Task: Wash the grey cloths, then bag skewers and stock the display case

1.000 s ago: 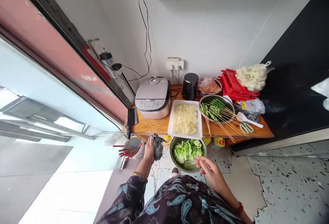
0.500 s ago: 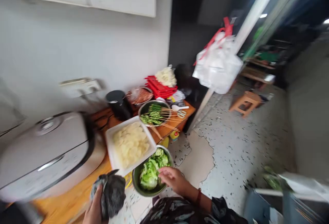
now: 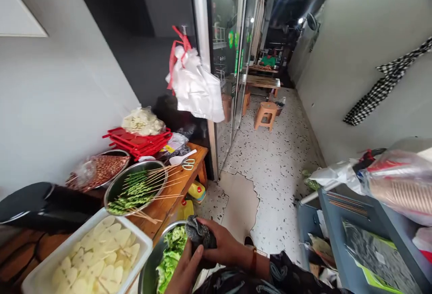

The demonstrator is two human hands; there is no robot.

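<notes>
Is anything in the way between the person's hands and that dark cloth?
Nothing visible. The left hand and right hand are both directly on the dark cloth. The metal bowl of lettuce shows beside it, on the picture's left, not between.

Dark right sleeve (image 3: 284,268) with curling blue-grey motifs — and, just beyond it, a thin reddish-brown bracelet (image 3: 254,258)

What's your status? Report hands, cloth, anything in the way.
Left hand and right hand gripping cloth. Cloth dark, bunched up. Bowl of lettuce close by; nothing seen blocking hands.
</notes>
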